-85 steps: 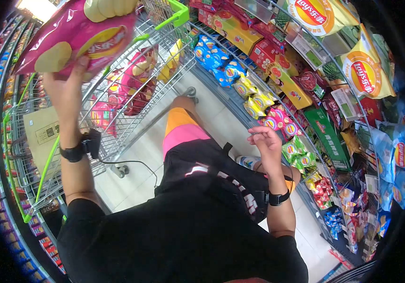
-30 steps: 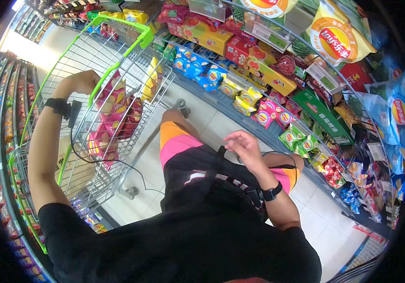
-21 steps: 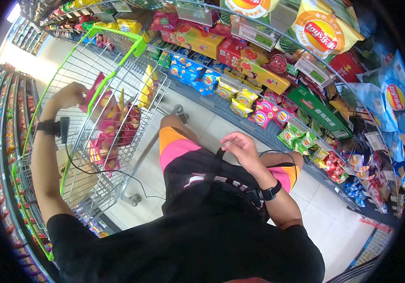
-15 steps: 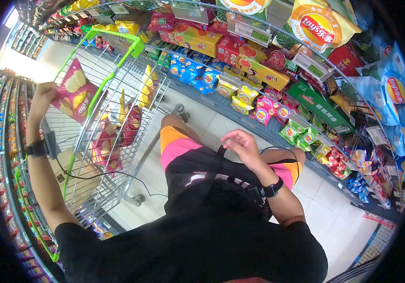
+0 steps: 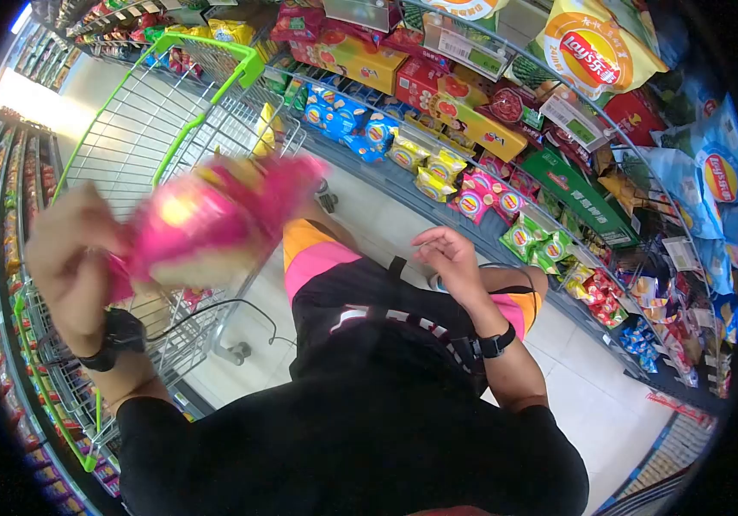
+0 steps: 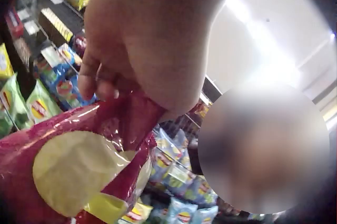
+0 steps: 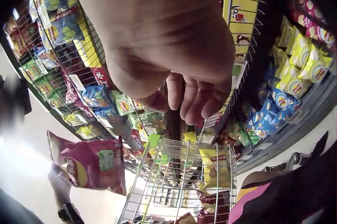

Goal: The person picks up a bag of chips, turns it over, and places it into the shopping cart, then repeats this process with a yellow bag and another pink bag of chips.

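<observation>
My left hand (image 5: 76,258) pinches a pink Lay's bag of chips (image 5: 214,215) by one corner, raised over the near side of the shopping cart (image 5: 253,67). The bag is blurred by motion in the head view and covers much of the basket. In the left wrist view, curled fingers and thumb grip the magenta wrapper (image 6: 73,155), which has large chips printed on it. My right hand (image 5: 451,262) hovers in front of the lap, its fingers loosely bent with nothing between them. The right wrist view shows those relaxed fingers (image 7: 192,100) with the cart beyond.
A yellow bag (image 7: 216,168) stands in the cart. Along the right run shelves with small blue bags (image 5: 335,116), a green box (image 5: 580,193) and large Lay's bags (image 5: 588,56). Packed shelves line the left. A cable (image 5: 231,303) hangs from the left wrist across the cart's side.
My left hand went down into the cart, came out with a pink chip bag, and has raised it toward the head camera. The right hand has moved little in the last second.
</observation>
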Action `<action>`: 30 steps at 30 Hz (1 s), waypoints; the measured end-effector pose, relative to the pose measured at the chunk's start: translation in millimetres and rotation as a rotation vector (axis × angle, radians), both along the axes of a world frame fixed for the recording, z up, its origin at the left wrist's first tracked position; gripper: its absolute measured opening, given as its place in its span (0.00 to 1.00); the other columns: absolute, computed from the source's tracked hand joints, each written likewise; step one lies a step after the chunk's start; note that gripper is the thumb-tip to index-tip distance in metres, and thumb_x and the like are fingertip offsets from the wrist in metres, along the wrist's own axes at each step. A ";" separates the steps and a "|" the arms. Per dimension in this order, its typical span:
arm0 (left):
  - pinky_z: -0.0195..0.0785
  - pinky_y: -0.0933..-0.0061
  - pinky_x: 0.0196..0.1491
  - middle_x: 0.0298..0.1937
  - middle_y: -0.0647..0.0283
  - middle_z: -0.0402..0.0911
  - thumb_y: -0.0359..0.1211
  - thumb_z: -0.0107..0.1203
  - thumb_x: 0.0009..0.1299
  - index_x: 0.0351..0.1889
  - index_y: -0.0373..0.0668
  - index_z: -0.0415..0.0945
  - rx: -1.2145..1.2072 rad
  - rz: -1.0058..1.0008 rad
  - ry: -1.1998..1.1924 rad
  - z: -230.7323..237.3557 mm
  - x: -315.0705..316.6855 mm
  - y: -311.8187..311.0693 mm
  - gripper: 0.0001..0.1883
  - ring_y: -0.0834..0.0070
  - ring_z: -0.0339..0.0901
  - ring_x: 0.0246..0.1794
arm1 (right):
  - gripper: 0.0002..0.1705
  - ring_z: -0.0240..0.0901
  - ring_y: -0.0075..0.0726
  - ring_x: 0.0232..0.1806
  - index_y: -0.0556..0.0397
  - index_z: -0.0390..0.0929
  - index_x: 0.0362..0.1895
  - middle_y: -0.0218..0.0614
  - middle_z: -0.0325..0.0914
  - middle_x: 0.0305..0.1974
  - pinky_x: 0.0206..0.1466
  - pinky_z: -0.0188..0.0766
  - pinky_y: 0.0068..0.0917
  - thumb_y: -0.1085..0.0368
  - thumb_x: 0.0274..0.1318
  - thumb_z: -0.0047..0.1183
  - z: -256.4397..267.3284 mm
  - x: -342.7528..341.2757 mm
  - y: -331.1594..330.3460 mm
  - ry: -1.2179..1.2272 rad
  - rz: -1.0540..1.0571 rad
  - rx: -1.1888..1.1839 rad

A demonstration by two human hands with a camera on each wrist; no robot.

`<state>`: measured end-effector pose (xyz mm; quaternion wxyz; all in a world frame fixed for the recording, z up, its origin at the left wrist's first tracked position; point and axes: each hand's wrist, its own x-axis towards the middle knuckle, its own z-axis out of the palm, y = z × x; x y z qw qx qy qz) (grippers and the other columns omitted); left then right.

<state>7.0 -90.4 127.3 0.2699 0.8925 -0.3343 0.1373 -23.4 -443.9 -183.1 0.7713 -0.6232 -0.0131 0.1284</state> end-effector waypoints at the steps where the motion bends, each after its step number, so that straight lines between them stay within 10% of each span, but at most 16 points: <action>1: 0.54 0.71 0.24 0.20 0.60 0.73 0.30 0.48 0.51 0.23 0.37 0.77 -0.090 -0.110 0.112 -12.5 1.6 -6.9 0.08 0.71 0.66 0.19 | 0.11 0.74 0.26 0.45 0.56 0.74 0.46 0.35 0.79 0.44 0.52 0.69 0.26 0.75 0.58 0.50 2.0 -0.4 -4.0 0.005 0.003 -0.010; 10: 0.59 0.75 0.27 0.23 0.59 0.78 0.20 0.50 0.51 0.30 0.35 0.82 -0.481 -0.665 0.917 -140.7 36.0 -101.0 0.11 0.72 0.72 0.22 | 0.45 0.58 0.39 0.68 0.56 0.62 0.66 0.41 0.63 0.65 0.70 0.52 0.36 0.48 0.46 0.64 62.5 -24.7 -12.9 -0.083 0.474 0.080; 16: 0.51 0.84 0.24 0.20 0.71 0.71 0.24 0.48 0.52 0.39 0.30 0.78 -0.958 -0.456 1.358 -202.9 46.0 -125.3 0.16 0.88 0.63 0.19 | 0.60 0.57 0.37 0.67 0.60 0.54 0.68 0.42 0.62 0.64 0.70 0.51 0.36 0.56 0.31 0.77 36.6 -42.0 -11.6 -0.160 0.275 0.015; 21: 0.49 0.85 0.25 0.23 0.72 0.70 0.26 0.47 0.55 0.41 0.31 0.77 -1.019 -0.350 1.343 -226.7 46.6 -119.2 0.16 0.89 0.62 0.21 | 0.48 0.64 0.31 0.61 0.60 0.60 0.63 0.38 0.66 0.61 0.64 0.62 0.34 0.65 0.38 0.73 34.1 -37.2 3.5 0.077 0.207 -0.084; 25: 0.67 0.80 0.43 0.40 0.63 0.78 0.36 0.48 0.68 0.47 0.31 0.75 -1.088 -0.297 1.160 -233.7 42.4 -104.3 0.17 0.81 0.74 0.37 | 0.34 0.69 0.29 0.56 0.60 0.66 0.59 0.38 0.73 0.55 0.61 0.65 0.32 0.67 0.48 0.66 22.7 -30.9 12.0 0.039 0.193 -0.036; 30: 0.65 0.66 0.62 0.59 0.52 0.74 0.44 0.60 0.65 0.57 0.33 0.69 -0.939 -0.335 1.178 -241.5 28.0 -95.8 0.29 0.67 0.72 0.60 | 0.24 0.71 0.26 0.53 0.60 0.70 0.57 0.33 0.76 0.52 0.58 0.65 0.28 0.67 0.57 0.58 4.2 -27.6 10.0 0.074 0.165 -0.002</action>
